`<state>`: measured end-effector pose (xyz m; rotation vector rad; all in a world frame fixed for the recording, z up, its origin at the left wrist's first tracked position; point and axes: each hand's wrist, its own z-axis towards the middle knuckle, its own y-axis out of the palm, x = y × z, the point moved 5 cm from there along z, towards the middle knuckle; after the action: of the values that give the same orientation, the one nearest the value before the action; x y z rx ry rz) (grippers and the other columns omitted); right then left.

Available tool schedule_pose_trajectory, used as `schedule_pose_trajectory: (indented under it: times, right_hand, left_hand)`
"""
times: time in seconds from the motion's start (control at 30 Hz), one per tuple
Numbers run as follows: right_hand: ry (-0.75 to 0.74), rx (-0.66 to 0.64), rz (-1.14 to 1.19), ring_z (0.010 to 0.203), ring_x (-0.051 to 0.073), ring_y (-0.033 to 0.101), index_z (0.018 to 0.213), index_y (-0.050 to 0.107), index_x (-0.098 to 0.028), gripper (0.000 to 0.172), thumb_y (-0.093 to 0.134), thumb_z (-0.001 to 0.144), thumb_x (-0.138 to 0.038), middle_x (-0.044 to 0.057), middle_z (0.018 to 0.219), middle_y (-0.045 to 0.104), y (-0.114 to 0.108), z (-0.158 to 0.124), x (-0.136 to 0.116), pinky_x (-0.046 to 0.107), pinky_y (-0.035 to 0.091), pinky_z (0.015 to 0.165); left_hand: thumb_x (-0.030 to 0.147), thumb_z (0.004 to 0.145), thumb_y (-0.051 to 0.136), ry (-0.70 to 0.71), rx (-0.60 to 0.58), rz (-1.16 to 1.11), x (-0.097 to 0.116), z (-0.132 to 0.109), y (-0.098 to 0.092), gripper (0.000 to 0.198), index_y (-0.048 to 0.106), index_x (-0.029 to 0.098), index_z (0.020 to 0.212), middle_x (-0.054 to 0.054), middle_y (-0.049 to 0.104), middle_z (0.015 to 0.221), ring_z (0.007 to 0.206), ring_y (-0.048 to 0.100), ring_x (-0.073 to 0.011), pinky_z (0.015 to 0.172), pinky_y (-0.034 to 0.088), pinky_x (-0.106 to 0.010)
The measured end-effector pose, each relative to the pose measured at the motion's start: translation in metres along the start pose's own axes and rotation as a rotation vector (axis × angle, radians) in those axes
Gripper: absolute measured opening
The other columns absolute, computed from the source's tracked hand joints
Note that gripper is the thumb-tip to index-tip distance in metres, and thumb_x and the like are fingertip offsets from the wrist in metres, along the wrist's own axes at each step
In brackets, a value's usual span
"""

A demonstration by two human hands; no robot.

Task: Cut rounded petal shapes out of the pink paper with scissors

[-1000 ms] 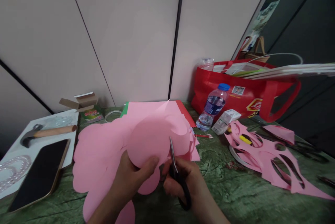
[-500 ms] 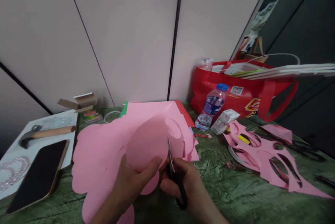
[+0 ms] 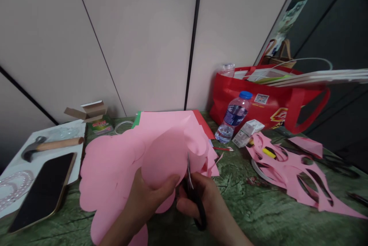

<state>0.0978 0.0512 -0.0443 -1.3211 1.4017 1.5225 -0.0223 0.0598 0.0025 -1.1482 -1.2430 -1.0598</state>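
My left hand [image 3: 149, 196] pinches a rounded sheet of pink paper [image 3: 165, 157] by its lower edge, thumb on top. My right hand [image 3: 202, 196] grips black-handled scissors [image 3: 198, 203], its fingers through the handles. The blades point up and away at the paper's right edge, where a curled strip bends off to the right. Beneath my left hand and to its left lie several rounded pink cutouts [image 3: 106, 165]. Behind the held sheet is a stack of pink paper [image 3: 163, 117], with green and red sheets showing at its sides.
To the right lie pink scraps with holes [image 3: 293, 173], a water bottle [image 3: 234, 117], a small white box [image 3: 247, 132] and a red bag [image 3: 258, 100]. At left are a hammer [image 3: 54, 145], a phone [image 3: 43, 192], pearl beads [image 3: 17, 188] and an opened small box [image 3: 99, 123].
The scissors and the held paper have shifted slightly right. The paper's right edge now curls more, with a strip bending away from the blades.
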Motion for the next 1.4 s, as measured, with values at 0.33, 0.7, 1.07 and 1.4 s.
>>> schedule_pose_trajectory:
  times: [0.33, 0.7, 1.07, 1.4]
  right_hand:
    - [-0.035, 0.015, -0.024, 0.045, 0.008, 0.032, 0.058, 0.048, -0.018, 0.04, 0.082, 0.045, -0.035, -0.007, 0.05, 0.041, -0.001, -0.001, 0.0, 0.019, 0.027, 0.041]
    - [-0.027, 0.006, -0.041, 0.042, 0.008, 0.034, 0.055, 0.045, -0.019, 0.043, 0.083, 0.045, -0.037, -0.008, 0.046, 0.039, -0.002, 0.0, 0.004, 0.019, 0.028, 0.039]
    - [-0.028, 0.016, -0.015, 0.043, 0.008, 0.037, 0.064, 0.057, -0.017, 0.033, 0.083, 0.048, -0.031, -0.007, 0.047, 0.046, -0.005, 0.001, 0.014, 0.02, 0.028, 0.04]
    - [-0.035, 0.02, -0.042, 0.043, 0.009, 0.039, 0.068, 0.062, -0.017, 0.033, 0.081, 0.047, -0.036, -0.006, 0.048, 0.047, -0.008, 0.004, 0.022, 0.021, 0.028, 0.04]
  left_hand:
    - [0.026, 0.057, 0.069, 0.005, -0.023, 0.042, 0.0, 0.0, 0.0, 0.019, 0.069, 0.016, 0.074, -0.002, 0.074, 0.069, 0.067, 0.067, -0.0192, 0.06, 0.053, -0.025]
    - [0.03, 0.055, 0.069, 0.021, -0.012, 0.069, -0.001, 0.003, -0.003, 0.021, 0.067, 0.016, 0.071, -0.004, 0.072, 0.067, 0.066, 0.066, -0.0217, 0.06, 0.053, -0.029]
    - [0.031, 0.057, 0.068, 0.04, -0.008, 0.108, -0.002, 0.005, -0.006, 0.02, 0.066, 0.015, 0.07, -0.005, 0.072, 0.07, 0.069, 0.067, -0.0251, 0.058, 0.054, -0.031]
    - [0.03, 0.057, 0.068, 0.052, 0.004, 0.083, -0.003, 0.005, -0.006, 0.025, 0.067, 0.013, 0.075, -0.006, 0.072, 0.072, 0.071, 0.067, -0.0248, 0.063, 0.055, -0.032]
